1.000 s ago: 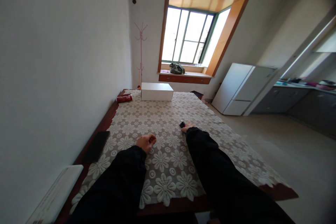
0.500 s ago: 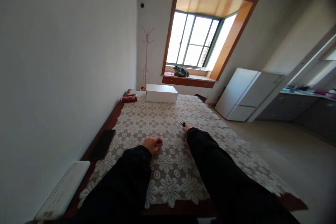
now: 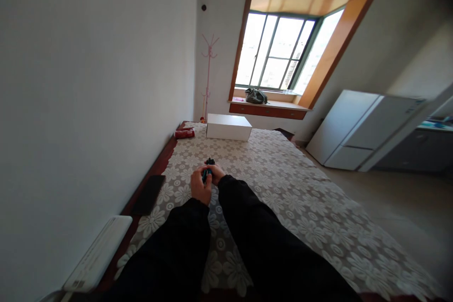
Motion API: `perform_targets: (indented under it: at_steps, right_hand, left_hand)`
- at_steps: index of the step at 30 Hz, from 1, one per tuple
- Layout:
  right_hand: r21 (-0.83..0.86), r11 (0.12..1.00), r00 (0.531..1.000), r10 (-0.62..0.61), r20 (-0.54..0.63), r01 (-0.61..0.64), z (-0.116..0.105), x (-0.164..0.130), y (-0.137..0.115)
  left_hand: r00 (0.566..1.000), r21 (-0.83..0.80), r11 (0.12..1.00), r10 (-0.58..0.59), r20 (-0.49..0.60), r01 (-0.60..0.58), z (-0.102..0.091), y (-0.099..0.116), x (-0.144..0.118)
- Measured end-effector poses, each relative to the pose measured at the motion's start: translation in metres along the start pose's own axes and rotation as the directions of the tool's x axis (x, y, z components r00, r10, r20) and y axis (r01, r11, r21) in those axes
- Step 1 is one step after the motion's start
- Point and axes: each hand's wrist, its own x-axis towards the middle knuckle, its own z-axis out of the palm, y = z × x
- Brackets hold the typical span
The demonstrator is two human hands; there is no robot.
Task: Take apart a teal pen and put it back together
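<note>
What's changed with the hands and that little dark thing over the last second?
The right hand carried the small dark tool from the right part of the tablecloth to the middle. The left hand, earlier resting apart on the cloth, came up to meet it; now both hands hold the tool. The white box, red pack and black phone stayed put.

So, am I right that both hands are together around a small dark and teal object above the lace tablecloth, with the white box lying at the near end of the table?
Not quite: in the head view the white box lies at the far end, toward the window. The rest holds: the left hand and right hand meet around the small dark and teal object above the lace tablecloth.
</note>
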Motion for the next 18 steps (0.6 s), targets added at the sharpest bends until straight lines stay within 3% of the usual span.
perform_targets:
  at_steps: [1, 4, 8, 10, 14, 18]
  right_hand:
    - [0.037, 0.999, 0.999, -0.032, -0.018, 0.032, 0.009, 0.003, 0.003]
    - [0.103, 0.985, 0.99, -0.136, -0.046, 0.14, 0.026, 0.01, 0.01]
    - [0.042, 0.94, 0.94, -0.34, 0.016, 0.34, 0.028, 0.008, 0.024]
    - [-0.023, 0.926, 0.926, -0.375, 0.044, 0.376, 0.025, 0.003, 0.033]
    - [-0.01, 0.941, 0.936, -0.334, 0.107, 0.337, 0.02, -0.001, 0.05]
    - [0.157, 0.981, 0.992, -0.119, 0.03, 0.113, 0.025, 0.006, 0.056]
  left_hand:
    - [0.994, -0.036, 0.995, -0.091, -0.062, 0.089, 0.0, -0.007, 0.005]
    - [0.957, -0.143, 0.954, -0.278, -0.089, 0.264, -0.001, -0.025, 0.017]
    - [0.951, -0.169, 0.945, -0.298, -0.089, 0.28, -0.002, -0.039, 0.023]
    - [0.951, -0.178, 0.945, -0.293, -0.093, 0.274, 0.0, -0.043, 0.023]
    - [0.925, -0.367, 0.873, -0.372, -0.078, 0.32, 0.006, -0.046, 0.023]
    - [0.919, -0.471, 0.828, -0.387, -0.083, 0.306, 0.006, -0.04, 0.022]
